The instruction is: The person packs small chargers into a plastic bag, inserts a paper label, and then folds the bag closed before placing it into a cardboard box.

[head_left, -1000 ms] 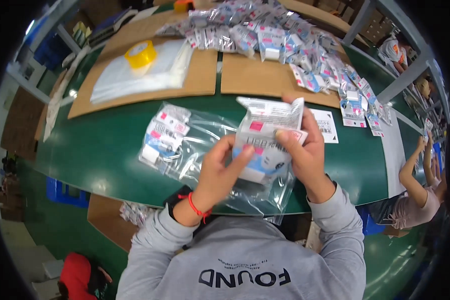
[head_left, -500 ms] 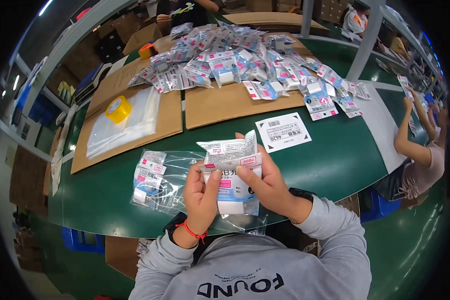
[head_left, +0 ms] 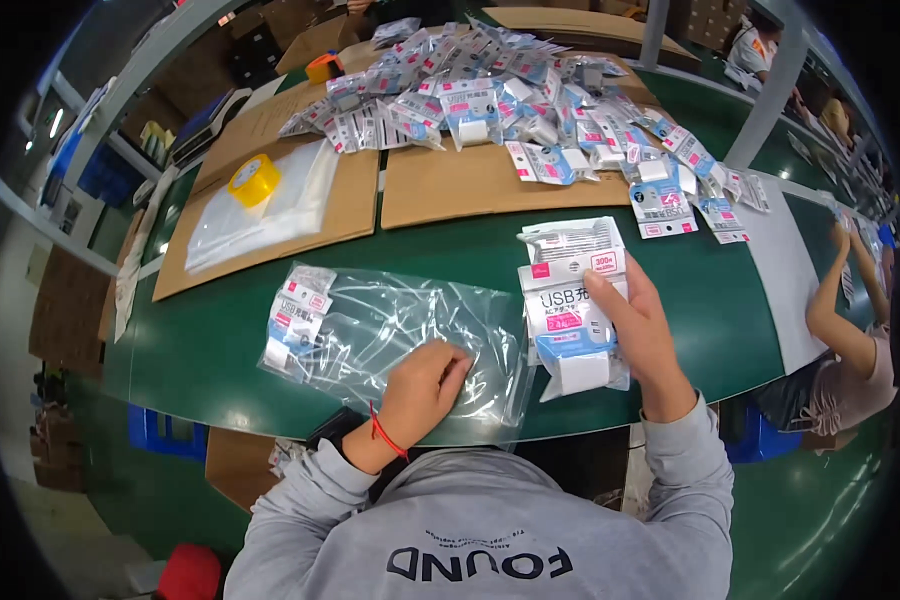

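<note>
Right hand (head_left: pixel 642 335) clamped around stack of flat charger packets (head_left: pixel 573 305), fingers wrapped on right edge, stack resting on green table (head_left: pixel 210 345) just right of clear plastic bag (head_left: pixel 400 335). Left hand (head_left: pixel 422 390) pressing bag's near edge, fingers curled, holding nothing else. 1 or 2 packets (head_left: pixel 295 318) already at bag's far-left end. Bag likely thin, soft, slippery: pinch at open edge. Packets light, fairly stiff: grip by sides. Loose packet pile (head_left: pixel 530 100) on cardboard sheets (head_left: pixel 470 185) behind.

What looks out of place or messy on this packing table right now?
Nothing looks damaged or spilled. The packets at the far side lie in a loose, overlapping heap across the cardboard sheets, some strayed onto the green table. The clear bag under the left hand is crumpled.
</note>
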### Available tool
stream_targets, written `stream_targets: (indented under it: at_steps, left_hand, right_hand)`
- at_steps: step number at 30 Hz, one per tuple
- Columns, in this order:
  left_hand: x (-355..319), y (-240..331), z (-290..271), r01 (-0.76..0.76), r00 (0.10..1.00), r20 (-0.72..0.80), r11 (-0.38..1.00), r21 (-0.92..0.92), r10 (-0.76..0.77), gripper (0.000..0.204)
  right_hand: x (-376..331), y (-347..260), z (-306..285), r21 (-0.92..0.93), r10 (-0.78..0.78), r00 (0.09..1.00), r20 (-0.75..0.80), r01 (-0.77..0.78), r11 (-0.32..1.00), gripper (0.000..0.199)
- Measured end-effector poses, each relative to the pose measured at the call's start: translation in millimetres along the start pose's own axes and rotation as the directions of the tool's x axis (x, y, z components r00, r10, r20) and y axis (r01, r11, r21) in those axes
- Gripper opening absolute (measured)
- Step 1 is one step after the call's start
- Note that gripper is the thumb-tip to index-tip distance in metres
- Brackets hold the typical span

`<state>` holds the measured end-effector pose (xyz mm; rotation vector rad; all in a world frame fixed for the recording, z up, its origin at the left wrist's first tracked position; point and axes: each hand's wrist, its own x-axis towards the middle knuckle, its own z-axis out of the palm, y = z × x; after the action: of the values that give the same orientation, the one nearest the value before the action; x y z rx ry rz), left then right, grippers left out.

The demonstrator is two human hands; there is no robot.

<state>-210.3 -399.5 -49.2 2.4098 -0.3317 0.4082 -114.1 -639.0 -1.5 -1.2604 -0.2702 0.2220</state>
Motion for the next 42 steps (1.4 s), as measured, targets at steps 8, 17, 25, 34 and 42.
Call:
stream_targets:
  at_steps: [8, 17, 25, 34, 42]
  left_hand:
    - [11.0, 8.9, -17.5, -0.023, 0.989, -0.146, 0.997, -0.075, 0.012, 0.006]
    - [6.9, 3.6, -21.6, -0.160, 0.974, -0.157, 0.987, 0.020, 0.161, 0.009]
    - [6.4, 15.2, -31.5, -0.328, 0.929, -0.200, 0.942, -0.064, 0.310, 0.015]
    - [-2.8, 42.8, -38.5, -0.349, 0.933, -0.140, 0.930, -0.118, 0.332, 0.016]
    - [-2.1, 34.3, -42.7, -0.393, 0.910, -0.192, 0.911, -0.122, 0.367, 0.015]
  right_hand:
    - [18.7, -2.8, 12.1, -0.645, 0.460, 0.701, 0.545, 0.001, 0.764, 0.038]
    - [31.1, 19.1, 52.6, -0.766, 0.634, 0.585, 0.505, -0.035, 0.642, 0.038]
    - [45.7, 69.0, 90.2, -0.349, 0.306, 0.622, 0.721, -0.056, 0.935, 0.037]
    - [47.9, 106.3, 201.6, -0.099, 0.294, 0.845, 0.447, -0.280, 0.955, 0.042]
    - [52.6, 101.4, 206.6, -0.019, 0.442, 0.874, 0.203, -0.448, 0.894, 0.037]
